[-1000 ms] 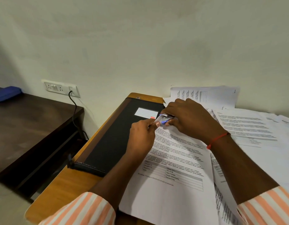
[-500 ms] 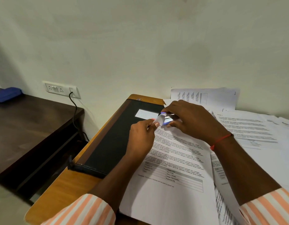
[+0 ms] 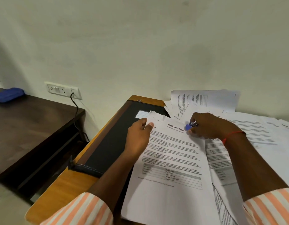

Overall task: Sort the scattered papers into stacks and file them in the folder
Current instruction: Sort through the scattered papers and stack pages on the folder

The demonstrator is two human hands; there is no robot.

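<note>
Wooden desk (image 3: 59, 184) against a pale wall (image 3: 140, 46), seen from above by the person working at it. At the centre lies a printed report (image 3: 173, 159) headed "Sample Health Report", its long axis running away from the person toward the wall. Its left edge overlaps a closed black folder (image 3: 111, 143), which lies just to its left along the desk's edge, long axis also pointing at the wall. The report's far corner partly covers the folder's white label.

The left hand (image 3: 139, 133) is the one nearer the folder. It holds the report's upper left edge, thumb on top, with its other fingers out of sight. The right hand (image 3: 210, 125) sits at the report's upper right, apart from the left, with the heading between them. Its fingers curl round a small blue and silver object, probably a stapler (image 3: 190, 125), mostly hidden in the grip. A red thread (image 3: 231, 135) circles that wrist.

Filing looks like a short move leftward once the folder is opened; which side it opens on cannot be told.

Loose papers (image 3: 254, 132) spread to the right beneath the right forearm, and more sheets (image 3: 205, 99) lean at the wall. Their number and order are unclear.

Further left stands a dark side table (image 3: 26, 127) with a blue object (image 3: 9, 95) that cannot be made out. Above it is a wall socket (image 3: 62, 90) with a black cable (image 3: 75, 111) hanging down.
</note>
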